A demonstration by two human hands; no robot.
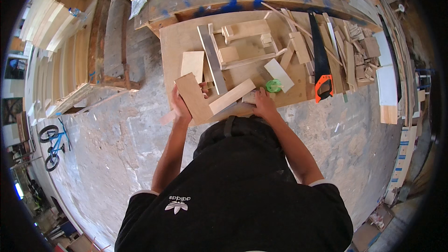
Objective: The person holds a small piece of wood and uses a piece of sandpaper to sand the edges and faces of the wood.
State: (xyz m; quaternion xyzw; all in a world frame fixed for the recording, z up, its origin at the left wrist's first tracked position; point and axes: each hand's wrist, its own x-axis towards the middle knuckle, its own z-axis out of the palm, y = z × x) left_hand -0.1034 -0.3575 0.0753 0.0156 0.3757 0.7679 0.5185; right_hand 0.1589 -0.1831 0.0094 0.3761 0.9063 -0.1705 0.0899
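My left hand (pixel 181 107) grips the side of a flat wooden board (pixel 192 95), its fingertips showing past the board's far edge. A narrower wooden strip (pixel 233 96) slants away from the board's near end; I cannot tell whether the two are joined. At the table's near edge my right hand (pixel 265 104) has its fingers curled at a small wood block (pixel 249 97), partly hidden by the hand. Just beyond those fingers lies a see-through green object (pixel 274 85), its kind unclear. A pale flat panel (pixel 280 75) rests beside it.
On the plywood table (pixel 175 42) lie a wooden frame assembly (pixel 247 42), a grey-faced strip (pixel 211 60) and a pale board (pixel 192 64). A handsaw (pixel 322 58) with an orange handle lies to the right, beside heaped wood offcuts (pixel 364 51). Stacked planks (pixel 70 60) stand left.
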